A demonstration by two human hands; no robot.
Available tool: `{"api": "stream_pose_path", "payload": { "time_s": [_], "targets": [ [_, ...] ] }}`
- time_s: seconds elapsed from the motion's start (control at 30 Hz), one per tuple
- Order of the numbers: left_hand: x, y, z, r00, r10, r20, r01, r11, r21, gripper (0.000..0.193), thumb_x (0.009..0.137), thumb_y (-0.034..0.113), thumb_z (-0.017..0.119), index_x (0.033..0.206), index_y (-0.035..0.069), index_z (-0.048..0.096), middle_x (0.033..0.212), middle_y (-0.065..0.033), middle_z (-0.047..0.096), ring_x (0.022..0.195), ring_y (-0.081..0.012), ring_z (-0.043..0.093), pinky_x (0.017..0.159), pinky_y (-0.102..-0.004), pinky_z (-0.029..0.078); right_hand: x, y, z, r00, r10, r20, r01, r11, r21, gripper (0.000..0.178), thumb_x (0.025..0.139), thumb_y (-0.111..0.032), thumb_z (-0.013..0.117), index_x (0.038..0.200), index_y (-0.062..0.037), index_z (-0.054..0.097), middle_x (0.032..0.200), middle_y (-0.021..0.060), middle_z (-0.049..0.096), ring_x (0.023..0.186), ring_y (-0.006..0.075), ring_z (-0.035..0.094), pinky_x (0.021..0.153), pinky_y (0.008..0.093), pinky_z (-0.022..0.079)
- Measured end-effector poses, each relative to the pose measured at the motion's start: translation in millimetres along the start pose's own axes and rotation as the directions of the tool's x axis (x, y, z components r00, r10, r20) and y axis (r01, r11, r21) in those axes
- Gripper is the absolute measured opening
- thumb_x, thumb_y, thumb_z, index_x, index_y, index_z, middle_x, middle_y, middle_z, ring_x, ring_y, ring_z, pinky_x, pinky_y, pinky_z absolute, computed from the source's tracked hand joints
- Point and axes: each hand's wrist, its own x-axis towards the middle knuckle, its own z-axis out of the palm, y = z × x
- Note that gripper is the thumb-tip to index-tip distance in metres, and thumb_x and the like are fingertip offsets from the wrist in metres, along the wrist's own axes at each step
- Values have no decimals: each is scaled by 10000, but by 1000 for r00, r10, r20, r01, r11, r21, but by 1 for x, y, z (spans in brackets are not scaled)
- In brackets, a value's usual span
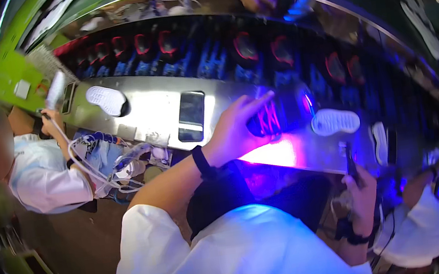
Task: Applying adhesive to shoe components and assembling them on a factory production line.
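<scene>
My left hand (237,126) reaches over the metal bench and grips a dark shoe upper (269,121) whose crossed lacing glows pink under violet light. In my right hand (363,192), low at the right by the bench edge, is a slim dark handled tool (350,160) pointing up; blur hides its exact kind. A white shoe sole (335,122) lies on the bench just right of the upper. Farther right, another white sole (381,143) stands on edge beside a dark flat object.
Behind the metal bench (156,104) runs a row of dark shoes (243,49) with red-lit openings. A phone (191,113) and a white sole (106,98) lie to the left. One co-worker (47,167) sits at the left, another (420,226) at the right.
</scene>
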Motion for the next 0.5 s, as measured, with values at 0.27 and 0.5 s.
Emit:
{"api": "stream_pose_path", "payload": {
  "time_s": [0.27,0.5],
  "targets": [
    [131,-165,-113,685,-658,-313,726,652,217,668,734,465,793,1206,5,687,1128,-247,709,1079,-339,698,941,-379,554,13,50,13,989,148,-16,-144,977,158,438,981,-32,571,1407,-23,467,1025,75,675,625,70,573,456,191,371],
    [217,-328,-84,881,-359,-310,470,577,668,481,811,387,662,1225,142,686,1237,-108,700,1143,-313,675,951,-426,556,18,63,22,976,190,-111,-179,979,101,450,957,-25,614,1401,-10,551,942,52,678,575,50,512,464,197,388]
  ]
}}
